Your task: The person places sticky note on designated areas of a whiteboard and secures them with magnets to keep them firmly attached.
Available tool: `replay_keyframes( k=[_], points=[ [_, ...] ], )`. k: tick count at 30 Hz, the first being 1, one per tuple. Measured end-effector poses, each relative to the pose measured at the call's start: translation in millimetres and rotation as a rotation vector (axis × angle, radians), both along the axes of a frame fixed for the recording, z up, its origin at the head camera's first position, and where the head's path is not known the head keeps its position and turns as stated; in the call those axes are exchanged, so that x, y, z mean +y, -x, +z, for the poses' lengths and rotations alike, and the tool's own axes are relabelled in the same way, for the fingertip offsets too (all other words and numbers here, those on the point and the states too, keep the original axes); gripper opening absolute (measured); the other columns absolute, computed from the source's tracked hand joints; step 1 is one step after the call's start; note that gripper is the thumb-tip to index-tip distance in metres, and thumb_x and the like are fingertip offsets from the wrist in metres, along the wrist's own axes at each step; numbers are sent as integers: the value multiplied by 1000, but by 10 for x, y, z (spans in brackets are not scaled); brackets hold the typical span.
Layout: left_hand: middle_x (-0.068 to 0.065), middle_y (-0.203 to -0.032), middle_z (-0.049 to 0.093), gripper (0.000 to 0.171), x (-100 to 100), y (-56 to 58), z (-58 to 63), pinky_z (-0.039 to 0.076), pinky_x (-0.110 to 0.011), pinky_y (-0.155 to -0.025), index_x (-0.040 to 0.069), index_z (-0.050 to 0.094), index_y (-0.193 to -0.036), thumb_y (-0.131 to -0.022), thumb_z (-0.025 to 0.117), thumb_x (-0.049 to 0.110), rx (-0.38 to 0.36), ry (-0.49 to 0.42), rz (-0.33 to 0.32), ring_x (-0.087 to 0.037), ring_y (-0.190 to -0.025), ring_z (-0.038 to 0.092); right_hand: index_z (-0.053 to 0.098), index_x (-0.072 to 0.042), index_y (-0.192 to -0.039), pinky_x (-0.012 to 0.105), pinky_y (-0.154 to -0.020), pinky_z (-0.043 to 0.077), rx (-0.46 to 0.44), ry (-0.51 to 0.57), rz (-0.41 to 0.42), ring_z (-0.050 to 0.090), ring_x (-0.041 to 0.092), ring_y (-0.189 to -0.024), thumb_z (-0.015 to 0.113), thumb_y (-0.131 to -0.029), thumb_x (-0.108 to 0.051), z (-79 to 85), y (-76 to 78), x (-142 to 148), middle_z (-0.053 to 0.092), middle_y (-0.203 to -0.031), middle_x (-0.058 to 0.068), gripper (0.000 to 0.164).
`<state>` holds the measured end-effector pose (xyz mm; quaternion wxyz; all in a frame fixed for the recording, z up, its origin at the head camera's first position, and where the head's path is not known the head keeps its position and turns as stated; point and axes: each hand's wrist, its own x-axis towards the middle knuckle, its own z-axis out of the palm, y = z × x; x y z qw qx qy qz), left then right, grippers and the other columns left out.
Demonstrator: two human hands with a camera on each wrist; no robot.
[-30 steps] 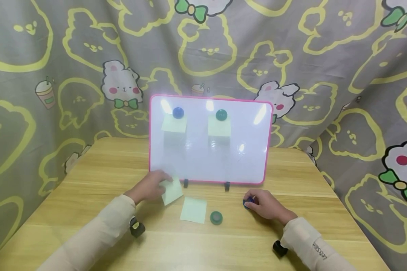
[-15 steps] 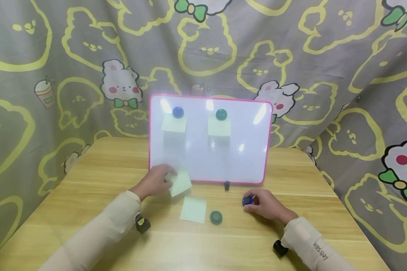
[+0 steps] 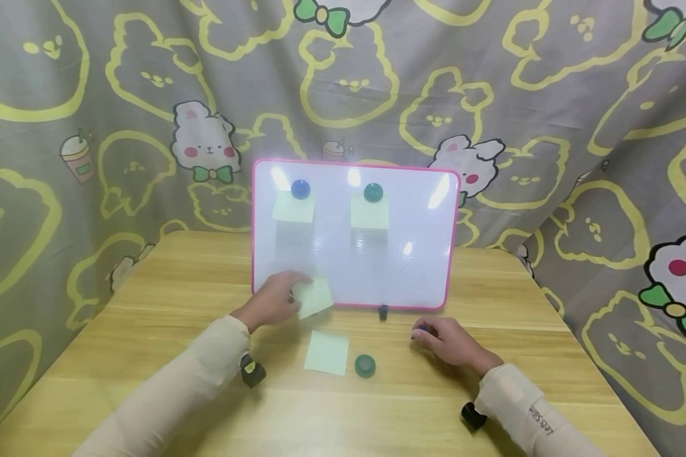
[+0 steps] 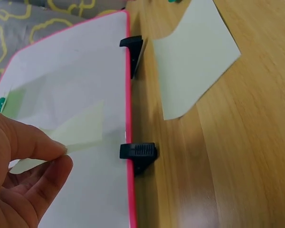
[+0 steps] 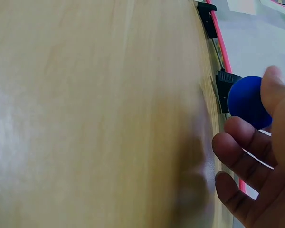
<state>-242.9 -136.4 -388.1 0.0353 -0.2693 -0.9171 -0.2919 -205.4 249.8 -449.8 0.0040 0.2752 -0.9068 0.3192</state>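
Observation:
My left hand point(image 3: 275, 297) pinches a pale green sticky note point(image 3: 314, 297) between thumb and forefinger, just before the lower left of the whiteboard point(image 3: 414, 266). In the left wrist view that note point(image 4: 83, 128) hangs over the board's white face. To the right, above the table, my right hand point(image 3: 448, 341) grips a blue round magnet point(image 5: 249, 102), mostly hidden by the fingers in the head view. Between the hands a second sticky note point(image 3: 327, 353) lies on the wood, beside a green round magnet point(image 3: 365, 365).
On the board a blue magnet point(image 3: 300, 189) and a green magnet point(image 3: 373, 192) each hold up a sticky note. Black stand clips point(image 3: 383, 312) support its pink lower edge. A patterned curtain point(image 3: 148, 76) hangs behind the wooden table point(image 3: 166, 279).
My left hand has carried its note up and to the right, closer to the board. The right hand stays in place, turning the blue magnet in its fingers.

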Motion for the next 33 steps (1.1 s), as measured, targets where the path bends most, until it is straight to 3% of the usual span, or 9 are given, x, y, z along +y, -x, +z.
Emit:
replay_keyframes(
  k=[6,15,19,24,29,33],
  points=[
    [-16,-122,59,44,68,2,40,50,-36,-77,-2,60,-119,-75,61,-7,2,-5,-4,-16,-75,53,67,-16,-90,24,-59,43,58,6,14,45,3,-64,54,-100,-17,-4,20,5,59,-76,-6,16],
    [-7,-95,60,22,152,63,64,50,-33,-72,5,62,-89,-73,61,-11,73,-15,-78,-19,-78,55,70,-18,-87,25,-61,47,85,24,-35,51,5,-67,59,-97,-18,18,50,9,64,-79,-7,15],
    [-7,-95,61,25,220,89,87,50,-34,-74,4,63,-90,-72,61,-12,58,-7,-79,-19,-78,55,71,-19,-84,28,-67,50,132,48,-53,56,6,-74,61,-95,-14,54,70,4,66,-84,-11,16],
    [-5,-95,60,27,352,118,121,48,-32,-73,6,62,-96,-74,61,-11,7,18,-67,-14,-70,54,72,-17,-81,27,-62,47,177,56,-87,52,6,-70,65,-92,-10,82,93,20,61,-79,-11,15],
    [-5,-91,57,30,478,132,153,48,-30,-66,6,61,-98,-73,60,-11,-8,9,-87,-12,-61,53,71,-14,-84,25,-58,46,118,65,-142,52,6,-66,65,-92,-11,96,100,40,61,-77,-9,10],
    [-4,-91,57,33,564,162,148,46,-29,-68,6,61,-99,-71,62,-10,24,22,-96,-14,-66,50,70,-13,-88,25,-59,49,66,70,-179,55,8,-67,66,-92,-14,124,105,52,64,-79,-8,7]
  ],
)
